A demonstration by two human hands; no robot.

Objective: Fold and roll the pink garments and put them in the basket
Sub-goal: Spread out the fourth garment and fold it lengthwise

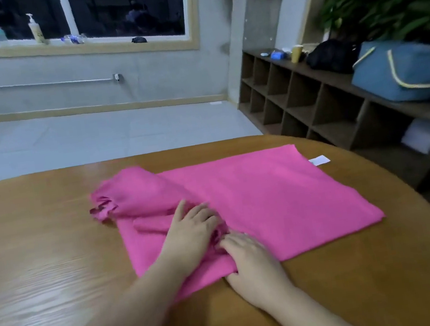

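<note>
Round and wooden, the brown table (57, 270) fills the lower part of the view, in a room with a grey tiled floor and dark windows along the far wall. On the table lies a bright pink fabric garment (255, 198), spread mostly flat, with a small white tag (319, 160) sticking out at its far right edge. Its left end is bunched into a loose roll with a ruffled sleeve at the far left.

Both hands rest on the near left part of the garment, close together. The left hand (191, 233) lies palm down on the cloth, fingers slightly bent and pressing the fold. The right hand (250, 258) lies just beside it at the garment's near edge, its fingertips tucked into a crease of cloth; whether they pinch it I cannot tell.

To the right, a wooden cubby shelf (297, 105) runs along the wall. On its top sits a blue fabric basket with yellow-trimmed handles (403, 70), well apart from the garment, with a leafy green plant (394, 5) behind it.
</note>
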